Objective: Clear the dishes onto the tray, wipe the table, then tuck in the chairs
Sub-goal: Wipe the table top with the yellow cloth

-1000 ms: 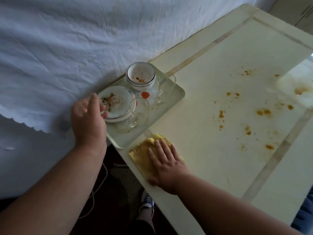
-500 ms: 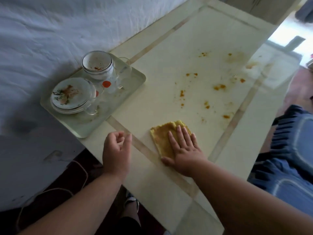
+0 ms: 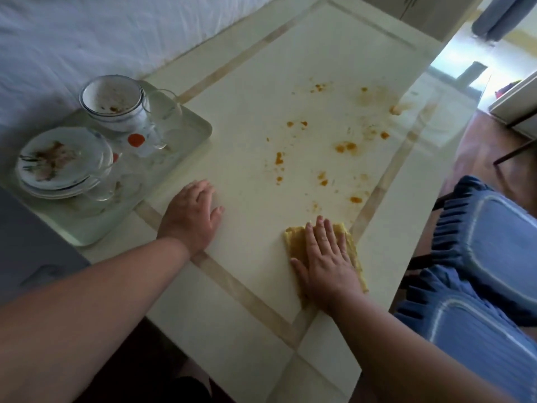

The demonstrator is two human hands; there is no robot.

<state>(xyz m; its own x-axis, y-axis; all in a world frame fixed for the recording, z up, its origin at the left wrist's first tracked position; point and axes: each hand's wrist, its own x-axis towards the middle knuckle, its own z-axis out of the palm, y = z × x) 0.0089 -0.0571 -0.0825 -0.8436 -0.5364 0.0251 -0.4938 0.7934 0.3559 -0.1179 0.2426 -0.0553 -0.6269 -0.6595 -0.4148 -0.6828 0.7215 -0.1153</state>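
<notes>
My right hand (image 3: 327, 261) presses flat on a yellow cloth (image 3: 295, 238) near the right side of the cream table (image 3: 250, 91). Orange food stains (image 3: 345, 147) dot the tabletop beyond the cloth. My left hand (image 3: 193, 212) rests flat on the table, fingers straight, just right of the pale tray (image 3: 190, 119). On the tray stand stacked dirty plates (image 3: 61, 162), a soiled white bowl (image 3: 112, 101) and clear glass cups (image 3: 164, 119).
Two chairs with blue ruffled cushions (image 3: 491, 237) stand at the table's right side, pulled out. A white cloth-covered surface (image 3: 87, 33) lies behind the tray. Wooden floor (image 3: 479, 149) shows at the right.
My right hand has slid the cloth rightward across the table toward the stains. My left hand left the tray, came down onto the tabletop and opened flat.
</notes>
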